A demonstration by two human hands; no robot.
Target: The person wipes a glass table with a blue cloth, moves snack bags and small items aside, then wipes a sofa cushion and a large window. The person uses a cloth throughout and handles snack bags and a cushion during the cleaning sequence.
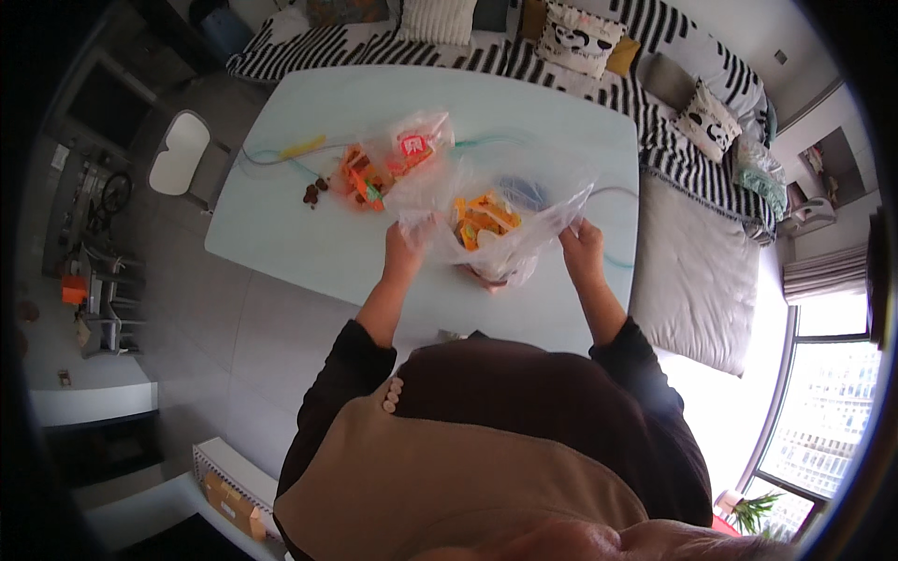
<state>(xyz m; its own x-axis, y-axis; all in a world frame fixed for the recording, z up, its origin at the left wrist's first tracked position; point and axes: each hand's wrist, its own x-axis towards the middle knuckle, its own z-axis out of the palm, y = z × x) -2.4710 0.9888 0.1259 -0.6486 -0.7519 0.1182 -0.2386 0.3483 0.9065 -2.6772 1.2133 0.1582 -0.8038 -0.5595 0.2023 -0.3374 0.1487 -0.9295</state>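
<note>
A clear plastic bag (pixel 551 221) is spread wide between my two hands over the pale table (pixel 309 259). My left hand (pixel 405 249) grips its left edge, and my right hand (pixel 584 245) pinches its right edge. Orange and yellow packets (pixel 484 217) show inside or through the bag. Just beyond my left hand lies a second clear bag with a red mark (pixel 414 145), beside orange-red packaging (pixel 359 179). Several small dark brown pieces (pixel 316 191) lie to the left of that packaging.
A sofa with a black-and-white striped cover (pixel 449 59) and panda cushions (pixel 577 38) runs along the table's far side. A grey padded seat (pixel 694 273) stands to the right. A white chair (pixel 181 154) is at the table's left. My body is close to the near edge.
</note>
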